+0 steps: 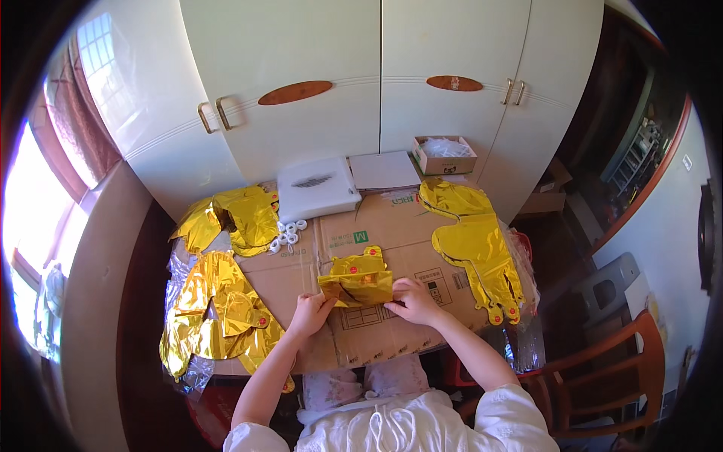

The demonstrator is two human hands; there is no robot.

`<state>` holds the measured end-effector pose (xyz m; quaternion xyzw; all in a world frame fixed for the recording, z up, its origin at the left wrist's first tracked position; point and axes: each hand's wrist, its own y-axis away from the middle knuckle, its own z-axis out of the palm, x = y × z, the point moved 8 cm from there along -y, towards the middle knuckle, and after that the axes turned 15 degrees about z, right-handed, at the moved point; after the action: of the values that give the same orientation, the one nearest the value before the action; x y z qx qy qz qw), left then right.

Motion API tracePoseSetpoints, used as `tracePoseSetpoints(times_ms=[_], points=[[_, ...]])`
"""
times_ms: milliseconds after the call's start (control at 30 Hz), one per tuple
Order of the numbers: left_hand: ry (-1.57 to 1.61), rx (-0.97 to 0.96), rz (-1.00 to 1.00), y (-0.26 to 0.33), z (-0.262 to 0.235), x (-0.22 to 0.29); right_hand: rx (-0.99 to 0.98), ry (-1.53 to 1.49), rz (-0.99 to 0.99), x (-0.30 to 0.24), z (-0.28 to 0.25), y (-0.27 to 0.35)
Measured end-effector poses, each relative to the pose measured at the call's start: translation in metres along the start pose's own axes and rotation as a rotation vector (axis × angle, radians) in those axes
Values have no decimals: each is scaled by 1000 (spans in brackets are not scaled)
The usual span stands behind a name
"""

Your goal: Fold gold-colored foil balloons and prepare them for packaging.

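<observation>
In the middle of the cardboard-covered table (301, 280) lies a folded gold foil balloon (357, 280) with small red dots. My left hand (312, 312) pinches its near left corner. At the near right edge, my right hand (413, 301) has its fingers closed on the same balloon. To the left, flat foil balloons (218, 301) are piled loosely, with more crumpled gold foil (252, 218) behind them. On the right lies a neater stack of flat gold balloons (482, 245), its narrow end toward me.
Several small white rolls (285, 235) sit beside a white flat package (318, 190) at the back. A white sheet (384, 171) and an open box (444, 156) of clear plastic stand against the cabinet (301, 45). At the right is a wooden chair (602, 377).
</observation>
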<state>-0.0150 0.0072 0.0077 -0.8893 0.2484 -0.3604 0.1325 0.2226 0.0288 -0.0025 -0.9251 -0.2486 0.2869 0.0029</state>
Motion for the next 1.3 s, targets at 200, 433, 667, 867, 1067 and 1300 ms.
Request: tracePoseSetpoints(times_ms=[200, 433, 667, 867, 1067, 1300], points=[[29, 39, -103, -4, -4, 7, 90, -120, 164, 3, -1, 0], [-30, 133, -215, -1, 5, -5, 223, 49, 301, 2, 8, 0], [-66, 284, -278, 1, 6, -7, 368, 151, 386, -9, 8, -1], [-190, 268, -399, -6, 10, -16, 423, 215, 396, -15, 10, -4], [-407, 258, -363, -10, 17, -14, 439, 296, 450, -25, 7, -5], [-637, 196, -380, -25, 23, 2, 432, 390, 524, -30, 2, -7]])
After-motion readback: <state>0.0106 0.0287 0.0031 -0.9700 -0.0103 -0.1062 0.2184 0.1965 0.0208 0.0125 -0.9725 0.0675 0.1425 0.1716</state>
